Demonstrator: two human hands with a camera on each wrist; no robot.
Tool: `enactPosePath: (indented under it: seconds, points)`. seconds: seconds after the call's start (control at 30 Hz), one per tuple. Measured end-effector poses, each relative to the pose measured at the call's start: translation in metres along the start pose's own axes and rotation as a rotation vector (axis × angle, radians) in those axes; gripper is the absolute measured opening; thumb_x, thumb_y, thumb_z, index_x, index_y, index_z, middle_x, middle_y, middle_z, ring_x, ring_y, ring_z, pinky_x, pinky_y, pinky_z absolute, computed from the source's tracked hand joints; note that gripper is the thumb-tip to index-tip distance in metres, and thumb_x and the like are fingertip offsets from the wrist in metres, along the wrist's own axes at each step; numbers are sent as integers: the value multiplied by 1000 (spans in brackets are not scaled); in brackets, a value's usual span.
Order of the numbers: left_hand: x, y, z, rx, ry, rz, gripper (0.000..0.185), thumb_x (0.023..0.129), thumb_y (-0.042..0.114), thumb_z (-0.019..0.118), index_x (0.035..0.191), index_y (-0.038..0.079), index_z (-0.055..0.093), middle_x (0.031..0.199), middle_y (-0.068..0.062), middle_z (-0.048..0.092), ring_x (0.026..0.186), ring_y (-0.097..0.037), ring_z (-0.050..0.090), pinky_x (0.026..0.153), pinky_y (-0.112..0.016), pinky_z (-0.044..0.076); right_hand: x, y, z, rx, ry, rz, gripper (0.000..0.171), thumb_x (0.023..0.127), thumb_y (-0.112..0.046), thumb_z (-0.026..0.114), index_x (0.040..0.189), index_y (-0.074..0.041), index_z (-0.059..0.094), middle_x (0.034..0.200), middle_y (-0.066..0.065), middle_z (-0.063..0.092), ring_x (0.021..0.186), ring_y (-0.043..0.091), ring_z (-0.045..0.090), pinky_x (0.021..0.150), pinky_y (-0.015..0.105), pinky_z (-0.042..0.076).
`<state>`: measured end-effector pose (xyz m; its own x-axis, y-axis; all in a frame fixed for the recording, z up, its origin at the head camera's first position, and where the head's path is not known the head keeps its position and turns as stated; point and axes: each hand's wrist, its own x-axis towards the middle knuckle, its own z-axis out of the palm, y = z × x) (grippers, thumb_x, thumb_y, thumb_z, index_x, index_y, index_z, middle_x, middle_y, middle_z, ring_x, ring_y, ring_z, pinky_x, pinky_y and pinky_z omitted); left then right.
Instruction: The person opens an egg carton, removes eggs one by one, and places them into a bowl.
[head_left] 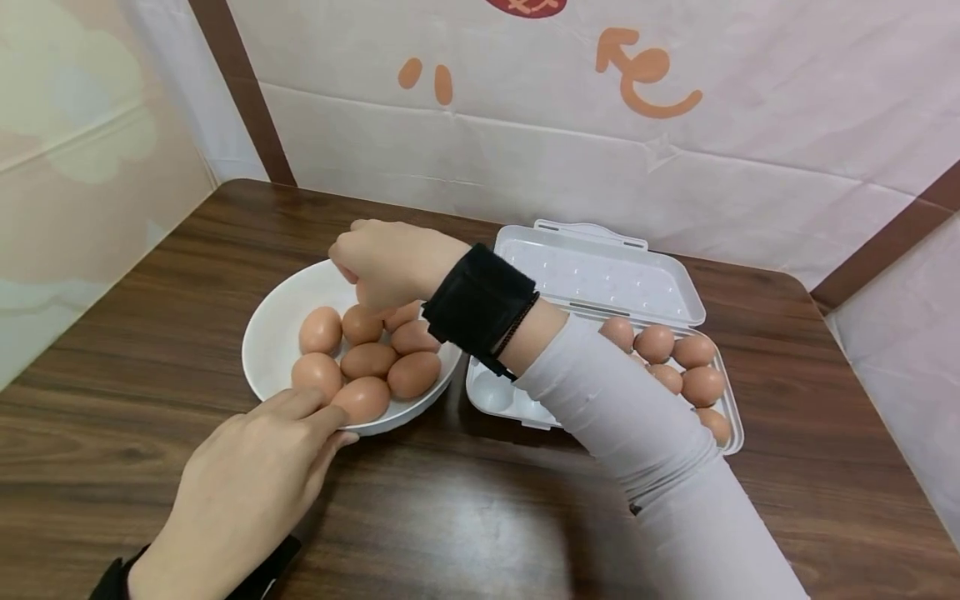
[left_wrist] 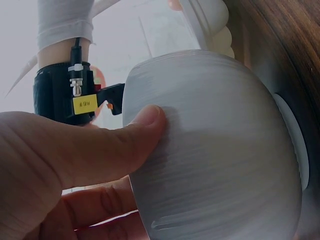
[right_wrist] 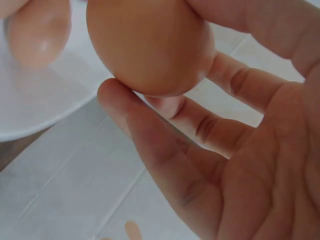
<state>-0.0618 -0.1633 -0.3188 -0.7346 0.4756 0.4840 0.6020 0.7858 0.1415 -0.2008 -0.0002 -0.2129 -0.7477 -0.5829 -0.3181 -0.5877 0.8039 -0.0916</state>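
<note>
Bowl: brown eggs heaped inside, left hand gripping its near rim.
Right hand: above bowl, fingers pinching one egg.
Carton: right of bowl, open, holding several eggs.

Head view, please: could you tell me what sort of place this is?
Probably a staged tabletop set, not a real kitchen: a wooden table, creased printed backdrop sheets around it, a bowl of eggs and an egg tray.
</note>
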Motion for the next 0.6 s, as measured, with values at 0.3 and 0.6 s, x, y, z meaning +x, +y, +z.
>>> enactPosePath:
  seconds: [0.3, 0.6]
  points:
    - [1, -2, -1, 16, -9, 0, 23, 69, 13, 86, 73, 15, 64, 66, 9, 33, 56, -9, 36, 46, -26, 28, 8, -6, 10, 22, -51, 12, 16, 90, -18, 62, 106, -16, 58, 111, -2, 51, 93, 12, 50, 70, 22, 42]
    - [-1, -3, -2, 19, -32, -23, 24, 70, 14, 86, 73, 16, 62, 65, 9, 33, 56, -9, 36, 46, -26, 29, 13, -5, 26, 39, -42, -10, 10, 94, -9, 55, 101, -13, 60, 98, -2, 52, 82, 11, 48, 67, 20, 40]
